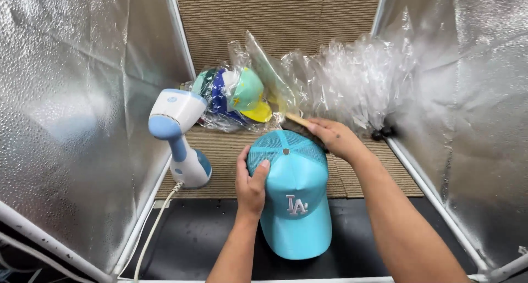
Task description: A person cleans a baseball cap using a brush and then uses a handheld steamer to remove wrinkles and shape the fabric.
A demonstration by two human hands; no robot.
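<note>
1. So, the left hand (250, 187) is spread flat against the left side of the turquoise cap (291, 198), thumb up near the crown, steadying it. It's pressing more than gripping; nothing is pinched in it.
2. The right hand (333, 137) is closed around a wooden-handled brush (300, 123), and the bristles sit on the back mesh of the cap, just behind the top button.
3. My read on progress: the brushing is on the back panels right now. The front panel with the white stitched emblem and the brim, on the near side of both hands, look clean and smooth, but I can't tell if they've been brushed or not.
4. The cap sits half on the woven mat (363, 176), half over the dark counter (187, 233) edge nearest the wearer.
5. Just left of the left hand stands a white and blue handheld steamer (179, 137), upright and untouched, with its cord (157, 228) trailing off the near edge.
6. Beyond the right hand there's a pile of bagged caps (234, 99) and a heap of empty clear plastic bags (352, 79).
7. The brush tip is close to that plastic, so a long stroke could snag it. Otherwise, nothing's blocking either hand.
</note>
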